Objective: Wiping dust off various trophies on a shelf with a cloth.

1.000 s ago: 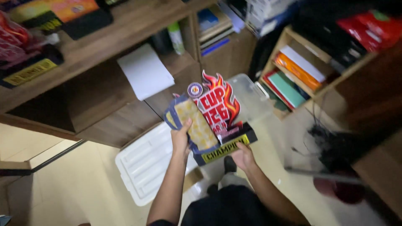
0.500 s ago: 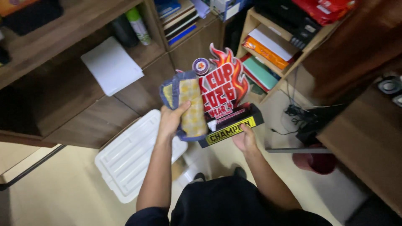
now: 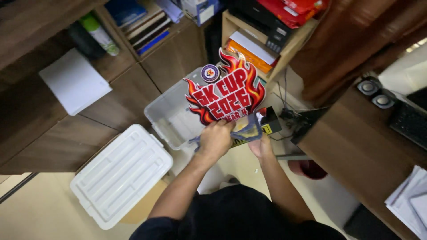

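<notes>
At frame centre, my left hand (image 3: 216,138) grips a cloth (image 3: 246,129) against the flame-shaped trophy (image 3: 227,93); my right hand (image 3: 261,146) clasps its base.

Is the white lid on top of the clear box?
No, the white lid lies on the floor beside the open clear box.

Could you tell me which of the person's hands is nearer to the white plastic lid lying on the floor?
The left hand, holding a cloth against the flame-shaped trophy, is just right of the lid. The right hand is farther right, under the trophy's base.
</notes>
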